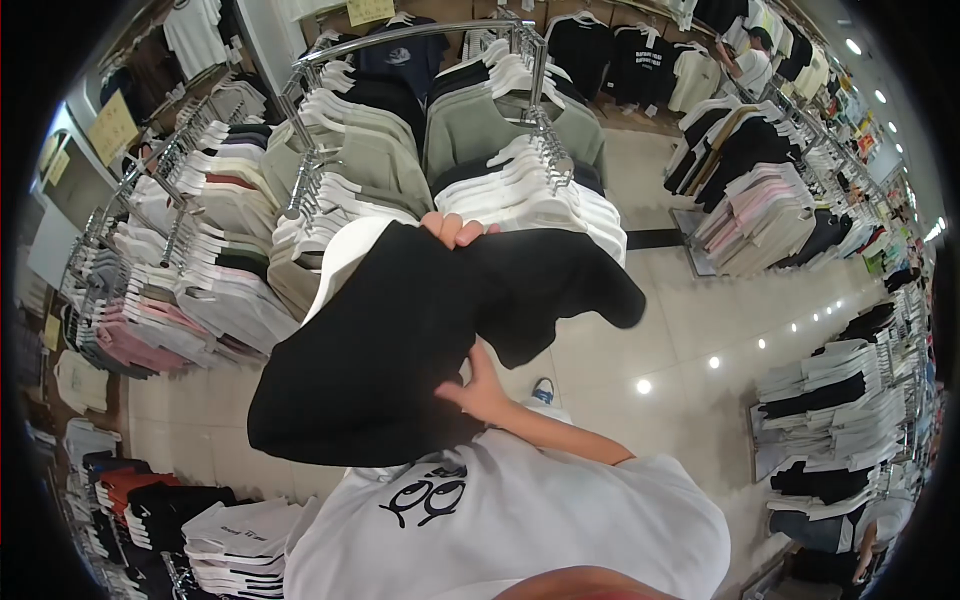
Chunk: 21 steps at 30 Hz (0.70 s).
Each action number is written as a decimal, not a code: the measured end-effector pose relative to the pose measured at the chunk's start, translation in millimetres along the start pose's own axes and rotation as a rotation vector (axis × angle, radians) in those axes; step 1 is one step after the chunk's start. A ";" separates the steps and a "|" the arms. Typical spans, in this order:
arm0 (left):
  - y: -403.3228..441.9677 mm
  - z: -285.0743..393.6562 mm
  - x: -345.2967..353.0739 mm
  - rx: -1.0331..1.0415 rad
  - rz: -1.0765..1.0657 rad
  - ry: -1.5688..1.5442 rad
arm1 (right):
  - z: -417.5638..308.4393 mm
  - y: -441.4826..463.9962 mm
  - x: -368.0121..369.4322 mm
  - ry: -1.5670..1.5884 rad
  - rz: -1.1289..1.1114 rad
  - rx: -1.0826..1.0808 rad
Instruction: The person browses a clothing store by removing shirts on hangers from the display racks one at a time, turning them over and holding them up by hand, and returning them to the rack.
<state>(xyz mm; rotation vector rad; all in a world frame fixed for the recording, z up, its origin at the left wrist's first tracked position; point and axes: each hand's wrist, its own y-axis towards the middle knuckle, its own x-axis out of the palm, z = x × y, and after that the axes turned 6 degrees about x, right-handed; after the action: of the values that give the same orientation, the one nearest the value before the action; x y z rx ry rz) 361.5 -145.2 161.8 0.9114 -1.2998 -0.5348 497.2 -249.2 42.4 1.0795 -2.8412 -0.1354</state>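
Observation:
A black T-shirt (370,350) is held up in front of my chest, its sleeve part (570,280) spread out to the right. My left hand (457,230) grips its top edge from behind; only the fingers show over the cloth, and the rest of that arm is hidden. Lower down, my right hand (480,392) holds the shirt near its middle, thumb on the front, with some fingers hidden by fabric. Along the shirt's upper left runs a white curved edge (345,258); I cannot tell whether it is a hanger or another garment.
Just ahead stands a metal rack (420,40) with green (480,130) and white shirts on hangers. More racks line the left (215,200) and right (760,190). Folded shirts (240,545) lie lower left. Other people are at far right (755,65) and lower right (885,520). Tiled floor (680,330) runs between.

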 end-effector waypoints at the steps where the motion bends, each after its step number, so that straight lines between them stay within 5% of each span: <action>1: -1.1 1.8 10.7 -0.002 0.030 -0.074 | 12.9 1.5 -6.5 -0.203 0.215 -0.048; 2: -3.7 3.4 19.4 -0.006 0.060 -0.149 | 32.0 11.4 -15.0 -0.132 0.406 -0.085; 4: -10.6 5.4 30.6 -0.009 0.029 -0.179 | 17.0 27.0 -50.0 0.058 0.561 0.207; 6: -12.1 5.2 36.0 -0.010 -0.003 -0.210 | 92.4 33.6 -97.1 -0.049 0.846 0.142; 8: -11.9 1.7 38.6 0.064 -0.141 -0.289 | 93.4 14.6 -145.6 -0.028 0.814 0.252; 10: -10.3 13.4 41.9 0.044 -0.138 -0.256 | 90.9 12.4 -171.2 0.026 0.936 -0.349; 12: -6.7 19.3 41.0 0.124 -0.205 -0.256 | 22.2 7.8 -163.4 -0.059 1.119 -0.286; 13: -7.4 24.2 39.8 0.120 -0.206 -0.257 | -9.9 -1.2 -157.5 -0.056 1.123 -0.287; 15: -12.3 35.0 33.4 0.147 -0.208 -0.154 | -46.0 -24.9 -153.7 -0.419 0.678 -0.371; 18: -10.9 48.6 15.2 0.108 -0.310 -0.079 | -16.7 -40.1 -157.2 -0.240 0.809 -0.151; 21: -20.1 73.8 0.4 0.046 -0.282 0.106 | -70.6 -27.8 -136.4 -0.035 0.771 -0.198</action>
<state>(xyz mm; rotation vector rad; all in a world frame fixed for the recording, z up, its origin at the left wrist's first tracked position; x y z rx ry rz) 293.5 -176.6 146.3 1.1548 -1.0984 -0.6679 625.7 -182.4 100.8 -0.0873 -2.9582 -0.3534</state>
